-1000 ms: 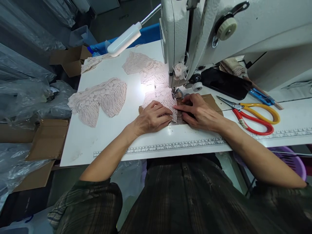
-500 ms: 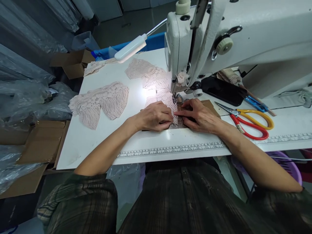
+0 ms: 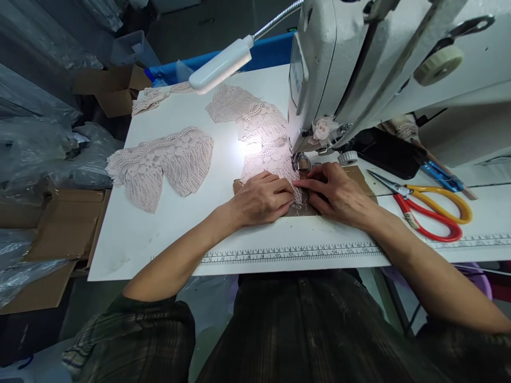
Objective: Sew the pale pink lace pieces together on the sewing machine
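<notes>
A pale pink lace piece (image 3: pixel 267 162) lies under the presser foot (image 3: pixel 297 161) of the white sewing machine (image 3: pixel 315 80). My left hand (image 3: pixel 265 199) is closed at the lace's near left edge, its fingers curled down on the fabric; the fingertips are partly hidden. To the right, my right hand (image 3: pixel 335 194) rests with fingers apart on a brown plate (image 3: pixel 305 208), its index fingertip touching the lace edge. More lace (image 3: pixel 235 103) trails from the needle area toward the back of the table.
Another lace piece (image 3: pixel 159 162) lies on the left of the table. Red-and-yellow scissors (image 3: pixel 429 207), a black phone (image 3: pixel 387 151) and a blue cutter (image 3: pixel 443 175) sit at right. A lit lamp (image 3: pixel 221 64) hangs above. A ruler strip (image 3: pixel 279 255) lines the front edge.
The view has shifted closer to the machine. My left fingers have moved slightly off the lace's near end, which shows more between the hands. My right index finger stays at the lace edge.
</notes>
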The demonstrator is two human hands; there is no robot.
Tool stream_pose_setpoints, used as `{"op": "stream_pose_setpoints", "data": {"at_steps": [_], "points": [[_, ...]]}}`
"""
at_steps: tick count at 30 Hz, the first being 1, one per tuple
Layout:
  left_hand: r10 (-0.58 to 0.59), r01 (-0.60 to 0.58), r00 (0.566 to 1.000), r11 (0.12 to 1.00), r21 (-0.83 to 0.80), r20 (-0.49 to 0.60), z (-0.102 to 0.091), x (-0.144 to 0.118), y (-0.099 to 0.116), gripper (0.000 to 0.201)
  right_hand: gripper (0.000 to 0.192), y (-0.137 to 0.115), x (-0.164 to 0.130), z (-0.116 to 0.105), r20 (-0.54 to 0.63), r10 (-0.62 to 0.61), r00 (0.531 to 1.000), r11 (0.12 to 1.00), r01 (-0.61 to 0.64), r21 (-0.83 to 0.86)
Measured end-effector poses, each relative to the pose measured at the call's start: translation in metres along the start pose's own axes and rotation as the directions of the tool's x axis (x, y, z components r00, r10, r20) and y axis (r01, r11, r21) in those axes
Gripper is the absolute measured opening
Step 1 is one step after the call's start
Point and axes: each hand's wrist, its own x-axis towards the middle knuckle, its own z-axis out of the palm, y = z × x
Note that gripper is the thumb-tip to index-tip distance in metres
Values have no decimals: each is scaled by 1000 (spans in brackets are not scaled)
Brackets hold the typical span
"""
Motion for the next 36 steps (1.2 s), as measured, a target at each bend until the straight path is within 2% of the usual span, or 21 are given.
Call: {"op": "stream_pose_setpoints", "data": {"at_steps": [6,10,14,17,19,23,30,36], "points": [[-16,21,998,995,93,-54,8,-2,0,17,37,0,5,4,3,64,998,996,-64,-65],[-39,46,997,994,97,-70,11,-1,-2,18,38,1,8,6,-14,82,997,993,-83,-87],[-52,58,995,996,70,-81,13,0,-3,18,41,5,6,-2,-31,101,994,994,-100,47],[-54,59,993,997,44,-108,14,0,-3,17,41,8,5,-14,-50,209,977,968,-199,156],[-53,57,990,998,27,-127,15,0,-4,16,35,8,5,-18,-84,256,963,958,-241,159],[-51,56,988,998,25,-147,16,0,-3,15,31,6,4,-14,-125,218,968,973,-206,103],[-81,82,995,996,17,-60,14,1,-3,16,33,7,-1,-3,-184,106,977,991,-88,99],[-67,68,996,997,23,-62,11,1,-5,16,39,8,-2,3,-88,11,996,1000,-10,17]]}}
